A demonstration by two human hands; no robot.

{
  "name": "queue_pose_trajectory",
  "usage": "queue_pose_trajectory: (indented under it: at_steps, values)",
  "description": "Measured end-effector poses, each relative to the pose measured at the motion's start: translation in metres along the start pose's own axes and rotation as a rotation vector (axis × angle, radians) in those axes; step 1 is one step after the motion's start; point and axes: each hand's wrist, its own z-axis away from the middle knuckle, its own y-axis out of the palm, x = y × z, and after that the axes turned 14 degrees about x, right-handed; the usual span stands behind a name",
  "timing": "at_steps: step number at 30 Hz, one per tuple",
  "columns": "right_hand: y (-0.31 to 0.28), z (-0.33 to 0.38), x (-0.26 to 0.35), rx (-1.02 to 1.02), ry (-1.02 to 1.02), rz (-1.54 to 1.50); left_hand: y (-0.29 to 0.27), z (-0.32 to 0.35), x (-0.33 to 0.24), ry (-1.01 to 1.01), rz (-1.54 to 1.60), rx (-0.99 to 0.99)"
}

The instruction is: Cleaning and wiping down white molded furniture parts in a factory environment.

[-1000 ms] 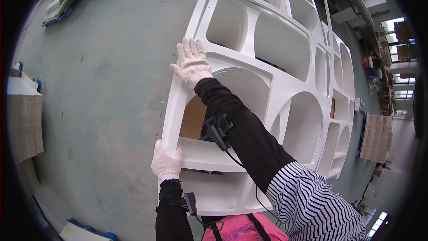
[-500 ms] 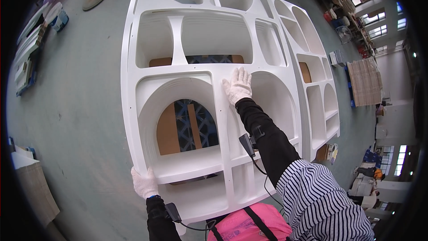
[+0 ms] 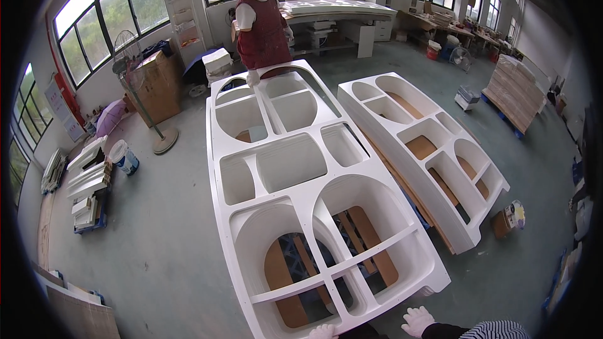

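Workshop w/ grey-green concrete floor (image 3: 163,257), big windows along upper left of frame. Filling centre: large white shelf unit (image 3: 301,182) w/ arched and rounded compartments, lying flat on its back, apparently raised on a pallet (blue slats and brown board show through lower openings) — likely so both ends can be gripped from standing height. At bottom centre, left hand (image 3: 323,331) in white glove at near edge of unit, mostly cut off by frame; can't tell if grip is closed on the edge or just resting. Right hand (image 3: 418,321), also white-gloved, lower centre-right, fingers spread and loose, just beside unit's near corner, holding nothing visible. At upper centre, another person in dark red apron w/ gloved hand (image 3: 253,78) on far end of same unit — one at each end, as suits a long piece. Second white shelf unit (image 3: 427,150) parallel at centre-right, near but apart. Standing fan (image 3: 141,97) and white bucket (image 3: 124,157) at left, stacked white panels (image 3: 88,182) further left.
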Motion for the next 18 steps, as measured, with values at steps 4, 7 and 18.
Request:
queue_pose_trajectory:
  at_steps: [4,7,18]
  values:
    - [0.061,0.06,0.01,-0.16,0.106,-0.258,-0.032,-0.004,-0.028,0.07,-0.181,0.027]
    - [0.046,0.078,0.01,-0.187,0.198,-0.505,-0.037,-0.012,-0.023,0.047,-0.21,-0.047]
    - [0.217,0.111,-0.057,-0.092,0.3,-0.8,-0.094,0.051,-0.159,-0.221,-0.283,0.2]
